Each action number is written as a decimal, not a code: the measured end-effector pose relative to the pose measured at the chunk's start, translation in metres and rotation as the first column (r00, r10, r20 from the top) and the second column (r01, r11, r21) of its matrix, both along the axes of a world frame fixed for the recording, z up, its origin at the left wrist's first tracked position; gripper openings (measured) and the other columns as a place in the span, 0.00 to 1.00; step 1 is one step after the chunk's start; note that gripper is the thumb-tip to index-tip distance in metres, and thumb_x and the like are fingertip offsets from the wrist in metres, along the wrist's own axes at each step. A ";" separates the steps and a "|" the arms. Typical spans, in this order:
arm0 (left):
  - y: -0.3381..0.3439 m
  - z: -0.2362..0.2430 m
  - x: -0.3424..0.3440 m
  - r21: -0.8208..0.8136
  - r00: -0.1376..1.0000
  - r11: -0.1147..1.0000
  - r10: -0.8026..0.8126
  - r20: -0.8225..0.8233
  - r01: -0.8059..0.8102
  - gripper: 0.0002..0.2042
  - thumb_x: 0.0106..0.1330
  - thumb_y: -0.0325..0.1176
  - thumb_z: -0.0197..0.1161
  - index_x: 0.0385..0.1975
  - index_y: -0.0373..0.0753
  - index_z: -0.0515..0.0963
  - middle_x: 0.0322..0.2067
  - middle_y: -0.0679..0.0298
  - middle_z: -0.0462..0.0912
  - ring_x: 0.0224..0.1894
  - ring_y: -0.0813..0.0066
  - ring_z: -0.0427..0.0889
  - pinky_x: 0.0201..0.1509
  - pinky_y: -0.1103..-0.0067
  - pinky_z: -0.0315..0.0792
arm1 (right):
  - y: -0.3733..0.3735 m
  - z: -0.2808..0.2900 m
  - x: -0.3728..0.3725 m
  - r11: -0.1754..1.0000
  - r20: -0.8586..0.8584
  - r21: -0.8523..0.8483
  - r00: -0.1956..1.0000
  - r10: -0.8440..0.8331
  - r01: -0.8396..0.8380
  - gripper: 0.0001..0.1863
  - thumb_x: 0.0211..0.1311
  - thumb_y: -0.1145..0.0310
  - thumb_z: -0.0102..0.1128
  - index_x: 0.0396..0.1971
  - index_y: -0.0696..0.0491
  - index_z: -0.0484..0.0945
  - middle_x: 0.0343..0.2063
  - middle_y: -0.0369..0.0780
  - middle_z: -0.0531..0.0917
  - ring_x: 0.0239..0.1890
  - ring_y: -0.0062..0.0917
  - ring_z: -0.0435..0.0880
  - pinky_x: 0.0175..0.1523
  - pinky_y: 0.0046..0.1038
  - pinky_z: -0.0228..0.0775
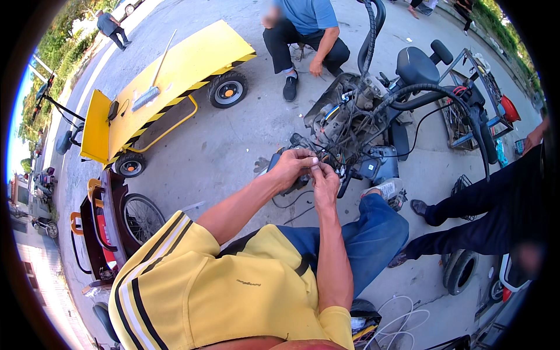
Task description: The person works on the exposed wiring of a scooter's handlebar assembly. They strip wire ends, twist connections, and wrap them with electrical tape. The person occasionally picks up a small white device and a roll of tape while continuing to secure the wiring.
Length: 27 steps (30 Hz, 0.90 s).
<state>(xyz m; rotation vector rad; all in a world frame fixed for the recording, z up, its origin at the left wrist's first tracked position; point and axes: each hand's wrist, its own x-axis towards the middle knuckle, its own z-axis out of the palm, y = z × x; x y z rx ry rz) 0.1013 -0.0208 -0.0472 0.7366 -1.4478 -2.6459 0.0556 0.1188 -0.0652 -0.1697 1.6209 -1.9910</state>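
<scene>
My left hand (291, 165) and my right hand (326, 179) meet in front of me, thumbs and fingertips pinched together. What lies between the fingers is too small to make out. Just beyond them stands a partly stripped scooter-like vehicle (344, 125) with its inner parts bare. Loose coloured wires (340, 161) hang close behind my right fingers, partly covered by them. A thin black cable (284, 205) runs below my left wrist. Right of my hands sits a dark grey box (380, 167), near my shoe (389, 188).
A crouching person (309, 20) is beyond the vehicle; another person's legs (466, 204) stand at the right. A yellow flatbed cart (195, 61) carries a broom (146, 98). Black handlebars (429, 87) arch over the vehicle. A tyre (461, 272) and white tubing (402, 315) lie lower right.
</scene>
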 end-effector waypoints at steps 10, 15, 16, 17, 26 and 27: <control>-0.006 0.015 0.008 -0.128 0.994 0.992 0.023 0.110 -0.008 0.12 0.76 0.32 0.63 0.52 0.32 0.81 0.40 0.65 0.82 0.40 0.80 0.79 0.47 0.79 0.77 | 0.001 -0.004 -0.002 1.000 -0.020 -0.016 1.000 -0.009 0.008 0.08 0.72 0.70 0.61 0.42 0.60 0.81 0.31 0.33 0.82 0.32 0.14 0.76 0.39 0.19 0.69; -0.012 0.009 0.010 -0.012 0.999 1.000 -0.022 0.032 0.022 0.15 0.80 0.37 0.56 0.53 0.32 0.80 0.41 0.63 0.82 0.40 0.77 0.80 0.47 0.77 0.78 | 0.002 0.002 -0.001 1.000 -0.045 0.000 0.999 -0.011 0.011 0.08 0.72 0.71 0.61 0.43 0.60 0.81 0.30 0.32 0.82 0.32 0.13 0.76 0.38 0.18 0.68; -0.014 0.009 0.011 0.050 0.999 0.998 -0.037 -0.014 0.038 0.16 0.80 0.39 0.55 0.54 0.32 0.79 0.42 0.62 0.83 0.41 0.75 0.81 0.48 0.76 0.78 | 0.001 0.002 -0.001 1.000 -0.074 -0.008 0.997 -0.023 0.022 0.08 0.72 0.71 0.61 0.43 0.60 0.81 0.30 0.32 0.82 0.31 0.13 0.75 0.37 0.18 0.68; -0.015 0.011 0.012 0.115 0.997 0.991 -0.056 -0.058 0.062 0.18 0.81 0.42 0.54 0.54 0.32 0.79 0.43 0.60 0.83 0.42 0.73 0.81 0.49 0.75 0.78 | 0.002 0.002 0.000 0.999 -0.098 -0.012 0.994 -0.041 0.040 0.08 0.72 0.71 0.61 0.43 0.60 0.81 0.30 0.32 0.81 0.31 0.13 0.75 0.36 0.18 0.67; -0.012 0.020 0.010 0.042 0.997 0.997 -0.066 -0.030 0.067 0.18 0.75 0.42 0.63 0.54 0.33 0.80 0.43 0.62 0.84 0.43 0.74 0.82 0.50 0.75 0.79 | 0.000 -0.002 -0.002 0.998 -0.147 -0.023 0.987 -0.061 0.058 0.08 0.71 0.72 0.61 0.44 0.59 0.81 0.28 0.30 0.81 0.29 0.11 0.73 0.34 0.18 0.65; -0.011 0.021 0.010 -0.057 0.998 0.997 -0.054 0.007 0.055 0.17 0.74 0.39 0.66 0.53 0.33 0.80 0.42 0.63 0.84 0.42 0.76 0.82 0.48 0.76 0.79 | 0.001 0.000 -0.002 0.999 -0.145 -0.011 0.988 -0.052 0.051 0.08 0.71 0.72 0.61 0.44 0.59 0.82 0.28 0.31 0.81 0.30 0.11 0.73 0.34 0.18 0.65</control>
